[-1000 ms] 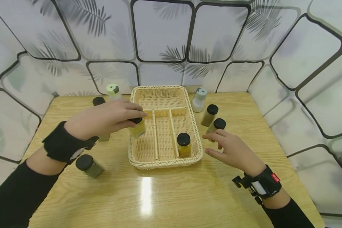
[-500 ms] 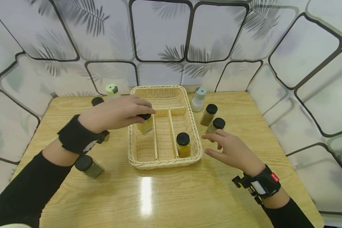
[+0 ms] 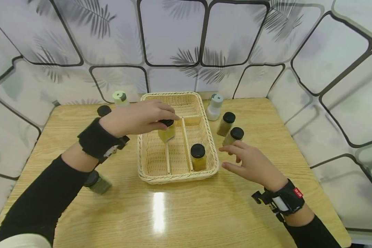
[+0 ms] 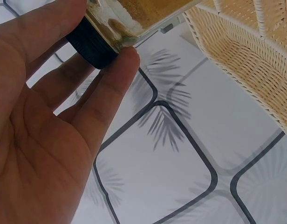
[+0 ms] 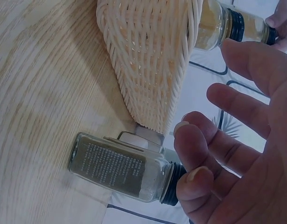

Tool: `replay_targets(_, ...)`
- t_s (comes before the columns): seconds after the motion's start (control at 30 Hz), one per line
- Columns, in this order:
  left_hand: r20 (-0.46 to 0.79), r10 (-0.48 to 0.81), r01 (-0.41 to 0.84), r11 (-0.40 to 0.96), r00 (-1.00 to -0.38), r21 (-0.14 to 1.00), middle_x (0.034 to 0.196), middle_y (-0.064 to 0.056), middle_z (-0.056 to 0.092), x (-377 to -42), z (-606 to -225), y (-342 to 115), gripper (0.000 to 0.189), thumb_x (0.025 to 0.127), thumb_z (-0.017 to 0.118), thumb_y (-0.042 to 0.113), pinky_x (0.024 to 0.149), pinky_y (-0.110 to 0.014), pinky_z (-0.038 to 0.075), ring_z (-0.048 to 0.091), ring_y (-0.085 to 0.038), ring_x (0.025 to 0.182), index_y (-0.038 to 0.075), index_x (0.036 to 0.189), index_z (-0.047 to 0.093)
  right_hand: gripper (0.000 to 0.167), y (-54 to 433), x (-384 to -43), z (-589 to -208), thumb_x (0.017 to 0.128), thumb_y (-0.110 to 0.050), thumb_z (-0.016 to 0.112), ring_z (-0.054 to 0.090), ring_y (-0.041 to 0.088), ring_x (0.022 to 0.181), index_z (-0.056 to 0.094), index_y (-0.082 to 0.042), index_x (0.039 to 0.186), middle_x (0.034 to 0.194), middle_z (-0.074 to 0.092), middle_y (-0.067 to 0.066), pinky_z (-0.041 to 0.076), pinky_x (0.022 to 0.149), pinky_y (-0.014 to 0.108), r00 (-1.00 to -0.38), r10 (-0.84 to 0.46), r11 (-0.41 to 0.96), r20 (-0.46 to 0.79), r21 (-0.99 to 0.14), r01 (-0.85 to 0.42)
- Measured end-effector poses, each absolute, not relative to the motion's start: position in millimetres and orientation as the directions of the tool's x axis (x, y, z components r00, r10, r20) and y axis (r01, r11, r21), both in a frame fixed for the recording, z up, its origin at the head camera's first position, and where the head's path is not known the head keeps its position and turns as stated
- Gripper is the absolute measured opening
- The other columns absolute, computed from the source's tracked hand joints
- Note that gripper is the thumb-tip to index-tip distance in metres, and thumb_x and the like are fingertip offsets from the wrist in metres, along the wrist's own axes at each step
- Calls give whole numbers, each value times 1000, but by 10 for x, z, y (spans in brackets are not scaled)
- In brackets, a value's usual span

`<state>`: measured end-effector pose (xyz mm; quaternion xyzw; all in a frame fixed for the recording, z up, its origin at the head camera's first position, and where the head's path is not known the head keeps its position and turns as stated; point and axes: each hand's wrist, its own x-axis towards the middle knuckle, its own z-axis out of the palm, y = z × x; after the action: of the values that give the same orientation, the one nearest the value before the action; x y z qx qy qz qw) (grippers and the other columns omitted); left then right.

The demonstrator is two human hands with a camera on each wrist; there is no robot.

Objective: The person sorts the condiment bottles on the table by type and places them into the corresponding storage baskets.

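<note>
The held jar (image 3: 167,134) is clear glass with a black lid (image 4: 93,44) and a yellow to yellow-brown filling; a pale patch shows low on its side. I find it above the divided part of the wicker basket (image 3: 161,179), in line with the left divider (image 3: 168,162). Its lid is uppermost and its base points down; the long axis is steep, tilted slightly from upright. The person's left hand (image 3: 142,117) pinches it at the lid, one fingertip lying where lid meets glass. The right hand (image 3: 251,161) holds nothing, its fingers loosely bent beside a labelled jar (image 5: 115,168) on the tabletop (image 3: 204,213); whether they touch that jar's cap, I cannot tell. Another yellow-filled jar (image 3: 199,162) stands in the basket's right compartment.
</note>
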<state>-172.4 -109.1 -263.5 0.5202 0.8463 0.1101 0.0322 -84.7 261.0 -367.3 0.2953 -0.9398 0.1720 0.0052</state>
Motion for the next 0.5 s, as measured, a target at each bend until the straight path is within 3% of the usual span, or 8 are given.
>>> replay_targets(0.5,77,907,887,382,-413,258,124,-3,66,-1926,-2658,-816,37,96,68,14,98,-36,50,60,-21,115,12,132,64,45,2683,-853,-3738,91,-44,71,57,11,78,63,-24,132,114,60,-7,49,61,23,-817,-561,758,135,-314,-572)
